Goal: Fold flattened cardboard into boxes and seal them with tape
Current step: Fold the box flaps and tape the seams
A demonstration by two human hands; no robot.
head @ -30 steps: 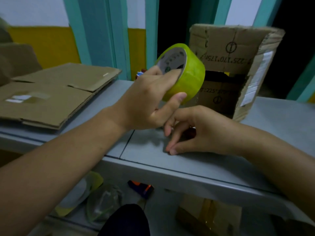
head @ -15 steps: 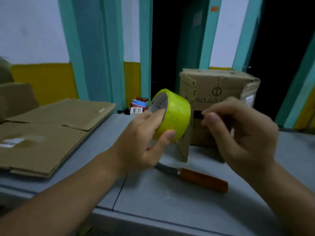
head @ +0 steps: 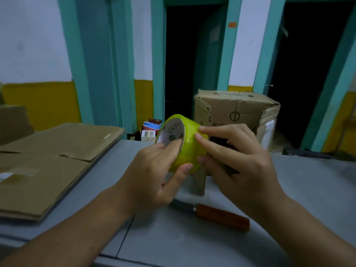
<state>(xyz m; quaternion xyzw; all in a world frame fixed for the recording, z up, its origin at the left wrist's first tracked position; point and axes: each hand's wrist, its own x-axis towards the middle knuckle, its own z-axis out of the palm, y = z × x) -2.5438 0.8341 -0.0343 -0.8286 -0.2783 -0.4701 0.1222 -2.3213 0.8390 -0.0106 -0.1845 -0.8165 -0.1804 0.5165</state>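
Knife blade (head: 183, 204) mostly behind L hand (head: 154, 176)

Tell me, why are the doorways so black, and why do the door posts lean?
Head view: the room is dimly lit and the doorway has no light inside, so it shows black. Head view: the wide-angle lens tilts the door post near the right edge. Head view: the tape roll in the left hand looks fairly sharp.
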